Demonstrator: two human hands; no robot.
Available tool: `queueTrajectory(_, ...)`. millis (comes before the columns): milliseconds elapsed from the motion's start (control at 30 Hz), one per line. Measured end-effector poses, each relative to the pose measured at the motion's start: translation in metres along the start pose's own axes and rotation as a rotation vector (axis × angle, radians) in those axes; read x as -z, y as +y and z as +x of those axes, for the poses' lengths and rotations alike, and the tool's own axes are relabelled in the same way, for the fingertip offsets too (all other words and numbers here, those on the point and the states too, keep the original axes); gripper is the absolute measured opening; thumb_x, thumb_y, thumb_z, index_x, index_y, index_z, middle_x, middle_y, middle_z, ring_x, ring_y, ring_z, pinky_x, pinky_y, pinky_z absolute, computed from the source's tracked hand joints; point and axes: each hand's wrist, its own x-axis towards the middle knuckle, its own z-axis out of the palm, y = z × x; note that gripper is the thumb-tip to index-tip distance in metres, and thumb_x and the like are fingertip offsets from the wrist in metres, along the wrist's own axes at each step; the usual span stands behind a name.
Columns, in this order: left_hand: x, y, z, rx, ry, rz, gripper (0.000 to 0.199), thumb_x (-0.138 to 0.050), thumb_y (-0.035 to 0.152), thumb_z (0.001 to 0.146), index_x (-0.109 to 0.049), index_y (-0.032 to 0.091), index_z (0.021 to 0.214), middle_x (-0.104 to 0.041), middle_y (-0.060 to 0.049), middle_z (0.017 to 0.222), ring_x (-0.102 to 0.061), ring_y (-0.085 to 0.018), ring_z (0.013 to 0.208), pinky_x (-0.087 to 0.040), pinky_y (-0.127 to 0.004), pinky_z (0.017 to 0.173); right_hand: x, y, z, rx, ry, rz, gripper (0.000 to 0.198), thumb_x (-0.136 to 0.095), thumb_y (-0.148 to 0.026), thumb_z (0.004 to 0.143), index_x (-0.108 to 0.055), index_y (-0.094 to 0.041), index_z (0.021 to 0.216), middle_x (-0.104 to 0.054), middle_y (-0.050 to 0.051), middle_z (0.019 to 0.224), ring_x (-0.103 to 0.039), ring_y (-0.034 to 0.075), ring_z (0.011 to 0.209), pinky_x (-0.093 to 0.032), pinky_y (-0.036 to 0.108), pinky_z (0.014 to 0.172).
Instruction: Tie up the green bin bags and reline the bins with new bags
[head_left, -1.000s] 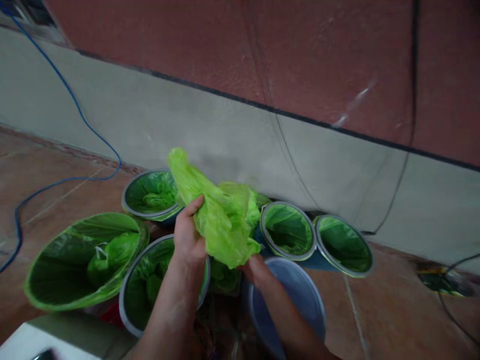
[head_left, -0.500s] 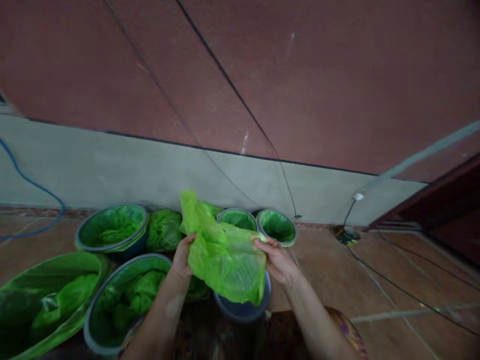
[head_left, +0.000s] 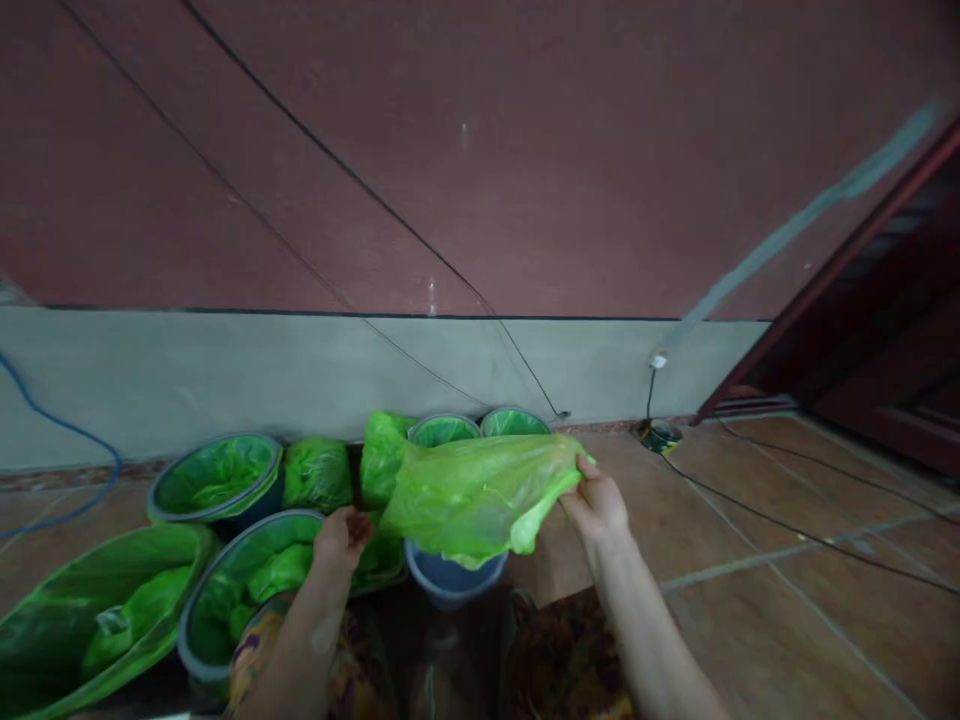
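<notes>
A thin light-green plastic bag [head_left: 472,490] is stretched out sideways in front of me. My right hand [head_left: 598,508] pinches its right end between thumb and fingers. My left hand [head_left: 339,542] is just short of the bag's left edge, fingers curled in and nothing visible in them. Beneath the bag stands a blue-grey bucket [head_left: 454,585], its top partly covered. Under my left forearm is a grey-rimmed bin [head_left: 196,640] with a green liner and crumpled green plastic inside.
To the left are a large green-lined bin [head_left: 161,560] and a round lined tub [head_left: 255,505]. A stuffed green bag [head_left: 318,472] and two small lined bins [head_left: 516,421] line the wall. A blue hose [head_left: 75,428] lies left; a black cord [head_left: 787,540] crosses the right floor.
My left hand has let go of the bag and moved left and down. My right hand has drawn its end to the right, stretching the bag flatter. The view has turned right.
</notes>
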Motion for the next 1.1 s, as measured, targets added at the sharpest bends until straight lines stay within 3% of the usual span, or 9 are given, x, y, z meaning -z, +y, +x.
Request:
queueTrajectory(67, -0.009, -0.014, -0.033, -0.211, -0.088, 0.143, 0.016, -0.065, 0.01, 0.07, -0.063, 0.017, 0.084, -0.063, 0.002, 0.072, -0.057, -0.01, 0.06, -0.046, -0.021, 0.06, -0.022, 0.006, -0.015, -0.065, 0.033, 0.133, 0.016, -0.055, -0.025, 0.081, -0.068, -0.023, 0.09, -0.074, 0.003, 0.093, -0.067, 0.02, 0.098, -0.052, 0.039, 0.095)
queueTrajectory(233, -0.03, -0.055, -0.124, -0.774, -0.696, 0.647, 0.06, -0.077, 0.021, 0.063, -0.061, 0.024, 0.121, -0.062, -0.007, 0.125, -0.057, -0.025, 0.114, -0.04, -0.035, 0.102, -0.078, 0.023, -0.04, -0.19, -0.009, 0.341, 0.018, -0.056, -0.027, 0.083, -0.067, -0.024, 0.096, -0.074, 0.003, 0.101, -0.065, 0.018, 0.106, -0.049, 0.036, 0.099)
queueTrajectory(367, -0.032, -0.066, -0.137, -0.923, -0.546, 0.78, 0.036, -0.07, 0.021, 0.069, -0.069, 0.024, 0.104, -0.069, -0.005, 0.105, -0.062, -0.025, 0.102, -0.044, -0.035, 0.098, -0.094, 0.022, -0.045, -0.095, -0.067, 0.311, 0.021, -0.061, -0.033, 0.08, -0.065, -0.026, 0.099, -0.071, 0.003, 0.109, -0.062, 0.02, 0.112, -0.049, 0.04, 0.097)
queueTrajectory(533, -0.016, -0.029, -0.117, -0.996, -0.364, 0.708, 0.016, -0.07, 0.019, 0.063, -0.073, 0.022, 0.079, -0.068, -0.001, 0.081, -0.063, -0.021, 0.083, -0.05, -0.029, 0.08, -0.072, 0.015, -0.034, 0.054, 0.036, 0.099, 0.025, -0.069, -0.039, 0.075, -0.066, -0.024, 0.095, -0.071, 0.002, 0.105, -0.065, 0.02, 0.101, -0.05, 0.037, 0.092)
queueTrajectory(667, 0.0, 0.014, -0.125, -0.694, -0.362, 0.505, 0.02, -0.077, 0.022, 0.056, -0.071, 0.019, 0.075, -0.068, 0.001, 0.072, -0.061, -0.016, 0.065, -0.049, -0.025, 0.061, -0.034, 0.021, -0.022, 0.105, 0.108, -0.243, 0.04, -0.072, -0.045, 0.071, -0.069, -0.021, 0.103, -0.071, 0.005, 0.11, -0.062, 0.023, 0.108, -0.045, 0.039, 0.099)
queueTrajectory(800, 0.018, 0.048, -0.138, -0.307, -0.568, 0.441, 0.03, -0.078, 0.018, 0.049, -0.072, 0.016, 0.078, -0.071, -0.003, 0.07, -0.063, -0.019, 0.061, -0.051, -0.028, 0.059, -0.007, 0.023, -0.022, 0.093, -0.1, -0.662, 0.051, -0.064, -0.055, 0.077, -0.067, -0.022, 0.115, -0.07, 0.005, 0.116, -0.058, 0.026, 0.117, -0.038, 0.043, 0.105)
queueTrajectory(900, 0.028, 0.063, -0.135, -0.231, -0.618, 0.455, 0.035, -0.075, 0.016, 0.047, -0.074, 0.015, 0.082, -0.072, -0.007, 0.074, -0.065, -0.022, 0.066, -0.052, -0.03, 0.063, 0.002, 0.012, -0.027, 0.045, -0.228, -0.977, 0.047, -0.055, -0.062, 0.081, -0.073, -0.023, 0.101, -0.074, 0.006, 0.103, -0.063, 0.029, 0.107, -0.041, 0.044, 0.099)
queueTrajectory(1000, 0.031, 0.07, -0.116, -0.381, -0.532, 0.582, 0.035, -0.075, 0.014, 0.048, -0.074, 0.016, 0.083, -0.071, -0.005, 0.075, -0.063, -0.02, 0.068, -0.048, -0.028, 0.063, 0.01, 0.003, -0.032, 0.074, -0.331, -1.237, 0.048, -0.058, -0.064, 0.077, -0.074, -0.023, 0.096, -0.074, 0.009, 0.101, -0.065, 0.031, 0.101, -0.044, 0.043, 0.093)
queueTrajectory(1100, 0.026, 0.068, -0.087, -0.783, -0.271, 0.789, 0.025, -0.071, 0.013, 0.052, -0.073, 0.018, 0.077, -0.063, 0.0, 0.065, -0.055, -0.016, 0.063, -0.043, -0.024, 0.061, 0.024, 0.005, -0.035, 0.19, -0.452, -1.392, 0.059, -0.076, -0.057, 0.06, -0.071, -0.025, 0.109, -0.071, 0.009, 0.111, -0.063, 0.032, 0.104, -0.044, 0.042, 0.093)
